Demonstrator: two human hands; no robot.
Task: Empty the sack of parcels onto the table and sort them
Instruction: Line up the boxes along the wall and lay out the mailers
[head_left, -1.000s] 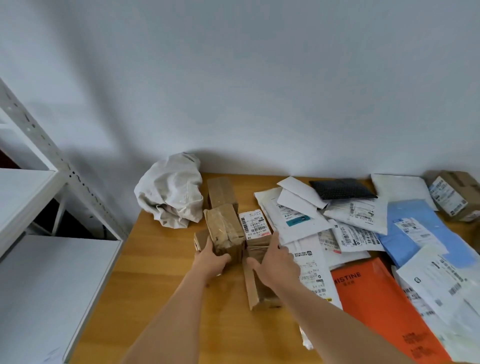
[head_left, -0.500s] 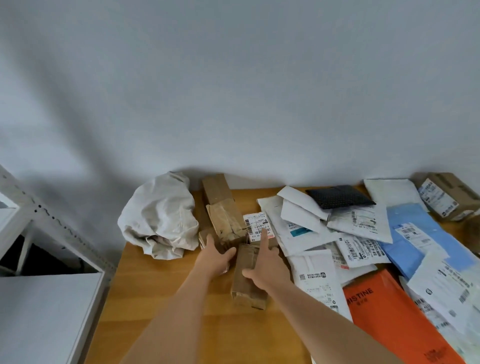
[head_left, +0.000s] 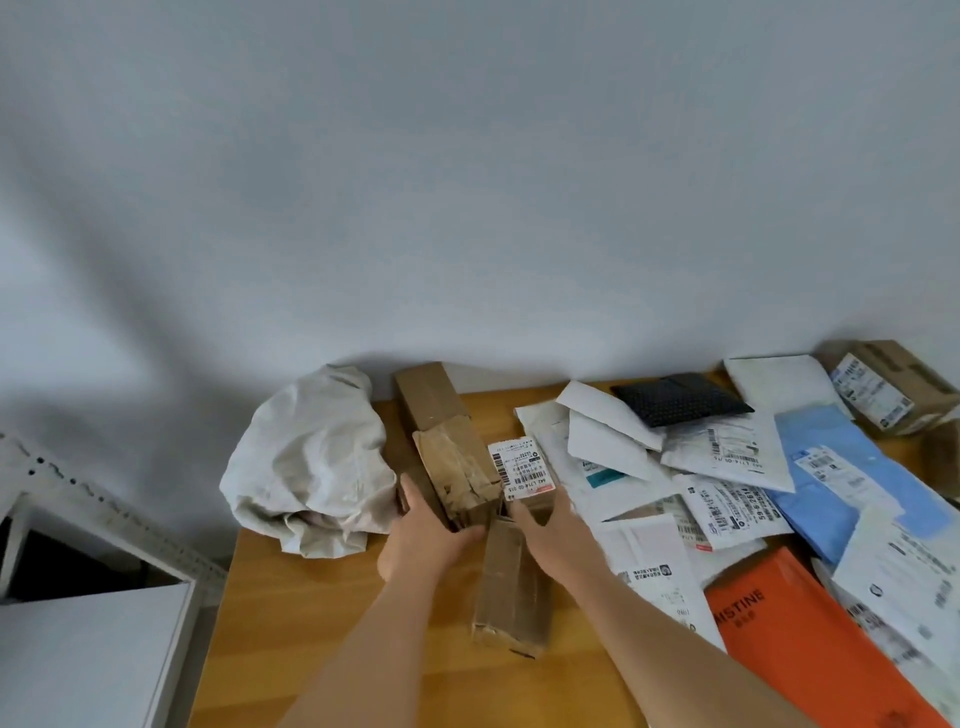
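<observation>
The crumpled white sack (head_left: 311, 462) lies at the back left of the wooden table (head_left: 291, 639). Beside it stand brown cardboard boxes: a tall one (head_left: 428, 397) against the wall, a taped one (head_left: 457, 473) in front of it, and a small box with a white label (head_left: 522, 470). My left hand (head_left: 423, 530) grips the near end of the taped box. My right hand (head_left: 550, 525) lies against the near right side of the labelled box; its fingers look fairly straight. A long brown box (head_left: 511, 587) lies between my forearms.
Flat mailers cover the table's right half: white envelopes (head_left: 608, 447), a black pouch (head_left: 678, 397), a blue bag (head_left: 841, 478), an orange bag (head_left: 810, 639). Another labelled box (head_left: 891, 389) sits at the far right. A white metal shelf (head_left: 88, 649) stands left of the table.
Both hands have pushed the boxes away from me toward the wall. The view has tilted upward, so the table sits lower in frame. The long brown box now lies behind my hands.
</observation>
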